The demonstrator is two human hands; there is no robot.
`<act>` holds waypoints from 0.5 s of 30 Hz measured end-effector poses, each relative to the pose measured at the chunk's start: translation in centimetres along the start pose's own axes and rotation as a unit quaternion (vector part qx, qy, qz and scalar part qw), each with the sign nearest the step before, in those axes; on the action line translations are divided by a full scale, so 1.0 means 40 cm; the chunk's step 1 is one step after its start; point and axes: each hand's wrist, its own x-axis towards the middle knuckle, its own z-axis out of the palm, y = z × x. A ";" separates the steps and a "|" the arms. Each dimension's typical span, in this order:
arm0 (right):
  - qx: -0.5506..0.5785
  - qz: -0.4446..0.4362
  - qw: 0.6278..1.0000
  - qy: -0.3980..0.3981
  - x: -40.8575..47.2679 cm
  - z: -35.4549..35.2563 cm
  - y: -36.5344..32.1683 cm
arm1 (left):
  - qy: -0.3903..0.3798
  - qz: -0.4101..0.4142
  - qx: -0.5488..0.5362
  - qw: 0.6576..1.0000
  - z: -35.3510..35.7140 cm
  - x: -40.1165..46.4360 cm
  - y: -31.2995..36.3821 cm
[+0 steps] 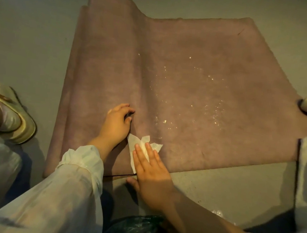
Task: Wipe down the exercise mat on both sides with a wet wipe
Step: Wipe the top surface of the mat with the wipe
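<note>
Pressing my right hand (151, 173), fingers flat, on a crumpled white wipe (140, 146); left hand (115, 124) fingertips brace the wet-speckled mauve mat (209, 65) on grey floor (26, 31).

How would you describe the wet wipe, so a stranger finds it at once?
Find the big pinkish mat spread on the grey floor. At its near edge, the right hand presses flat on a wet wipe. It is the only white, crumpled sheet on the mat.
</note>
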 end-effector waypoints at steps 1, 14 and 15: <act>0.003 0.011 1.000 0.001 -0.001 0.001 -0.003 | -0.001 -0.001 0.005 1.000 0.001 -0.002 0.001; 0.198 0.159 0.967 -0.034 -0.012 0.026 0.049 | 0.022 -0.024 0.043 0.999 0.032 -0.027 0.017; 0.166 0.157 0.973 -0.045 -0.017 0.037 0.075 | 0.023 -0.025 0.048 0.998 0.033 -0.028 0.019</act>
